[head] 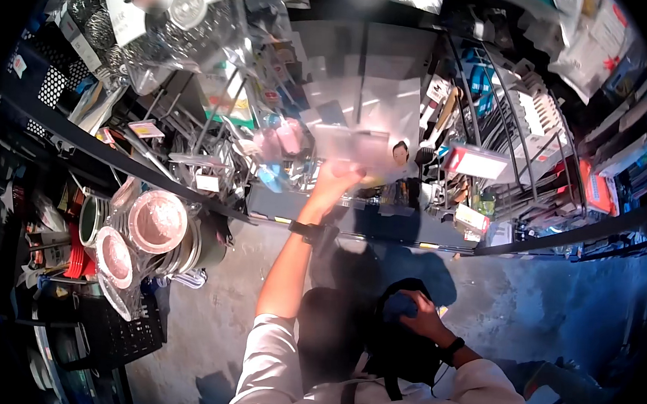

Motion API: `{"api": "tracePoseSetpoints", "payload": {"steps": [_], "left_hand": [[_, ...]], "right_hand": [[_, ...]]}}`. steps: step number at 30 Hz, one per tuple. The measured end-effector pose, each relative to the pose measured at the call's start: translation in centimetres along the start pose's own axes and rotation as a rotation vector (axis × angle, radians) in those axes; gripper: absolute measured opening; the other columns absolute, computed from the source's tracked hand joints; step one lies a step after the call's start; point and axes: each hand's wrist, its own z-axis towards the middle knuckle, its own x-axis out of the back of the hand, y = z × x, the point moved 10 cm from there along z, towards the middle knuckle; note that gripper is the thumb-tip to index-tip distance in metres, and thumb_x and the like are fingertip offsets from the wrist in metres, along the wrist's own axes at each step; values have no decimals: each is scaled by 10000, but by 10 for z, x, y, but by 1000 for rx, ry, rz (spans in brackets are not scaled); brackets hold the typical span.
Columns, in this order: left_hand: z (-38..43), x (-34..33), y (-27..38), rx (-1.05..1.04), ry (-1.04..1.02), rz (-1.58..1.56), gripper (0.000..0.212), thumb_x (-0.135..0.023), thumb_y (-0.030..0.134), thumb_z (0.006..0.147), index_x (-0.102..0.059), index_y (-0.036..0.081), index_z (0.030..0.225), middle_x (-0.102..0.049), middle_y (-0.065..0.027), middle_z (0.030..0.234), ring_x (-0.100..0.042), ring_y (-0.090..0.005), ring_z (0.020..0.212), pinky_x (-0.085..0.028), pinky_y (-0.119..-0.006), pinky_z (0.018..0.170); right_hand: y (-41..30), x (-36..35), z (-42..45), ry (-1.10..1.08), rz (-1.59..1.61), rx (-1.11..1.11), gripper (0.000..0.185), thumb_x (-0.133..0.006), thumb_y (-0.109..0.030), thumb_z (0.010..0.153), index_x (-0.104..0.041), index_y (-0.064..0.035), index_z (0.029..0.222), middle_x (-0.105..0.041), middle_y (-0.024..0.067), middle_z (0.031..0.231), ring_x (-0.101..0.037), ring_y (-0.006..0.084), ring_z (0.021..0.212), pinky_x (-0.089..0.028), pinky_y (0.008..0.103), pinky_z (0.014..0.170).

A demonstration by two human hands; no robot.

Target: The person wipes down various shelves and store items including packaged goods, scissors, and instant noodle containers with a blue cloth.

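Note:
My left hand (336,183) reaches forward to the shelf, its thumb on the lower edge of a flat, pinkish package (355,143). Motion blur hides what the package contains. Just right of it, a printed face shows on a clear sheet or wrapper (400,154). To its left are small pink packaged items (288,135). Down near my body, my right hand (426,319) grips a dark blue, soft-looking bundle (400,306). That bundle is over a black bag (403,351) hanging in front of me; the fingertips are partly hidden.
Wire dividers (519,136) separate packed goods on the right, including kitchen utensils (445,118). Bagged metal scourers (98,27) hang upper left. Wrapped pots or bowls (158,222) jut out at left above a black basket (121,328). The shelf's front edge (354,237) borders the concrete floor (228,307).

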Motion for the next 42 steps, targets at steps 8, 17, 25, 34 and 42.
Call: {"api": "tracePoseSetpoints", "payload": {"steps": [8, 17, 25, 34, 42], "left_hand": [[-12, -6, -5, -256, -54, -112, 330, -583, 231, 934, -607, -44, 1114, -644, -55, 1003, -598, -112, 897, -488, -249, 781], [-88, 8, 23, -369, -2, -126, 392, -548, 179, 946, -524, -60, 1255, -599, -94, 1171, -554, -154, 1075, -437, -291, 936], [-154, 46, -4, -301, 199, 189, 560, -512, 244, 965, -354, -88, 1387, -432, -171, 1405, -409, -231, 1284, -305, -341, 1071], [-194, 29, -61, -386, 95, -412, 532, -426, 295, 983, -293, 17, 1416, -442, -143, 1358, -472, -243, 1226, -389, -381, 1033], [-206, 26, -62, -260, 178, -283, 563, -409, 470, 975, -457, -8, 1268, -550, -112, 1193, -525, -189, 1101, -435, -345, 947]], "right_hand": [[-4, -14, -13, 74, -20, 152, 642, -756, -135, 643, -538, -72, 1244, -590, 151, 1075, -591, 345, 996, -482, 391, 872], [9, -9, -16, 145, 131, 134, 620, -744, -119, 654, -542, -54, 1237, -594, 154, 1113, -591, 307, 1043, -456, 362, 920], [-101, 35, 13, 503, 219, 400, 683, -779, -126, 631, -533, -70, 1265, -551, 154, 1181, -562, 287, 1055, -441, 362, 932], [-210, -11, 43, 579, -147, 763, 665, -790, -203, 614, -571, -77, 1230, -463, 194, 1305, -483, 370, 1171, -391, 446, 994], [-190, -31, 79, 449, -153, 763, 691, -786, -169, 593, -570, -103, 1246, -449, 183, 1334, -490, 370, 1184, -404, 441, 991]]}}
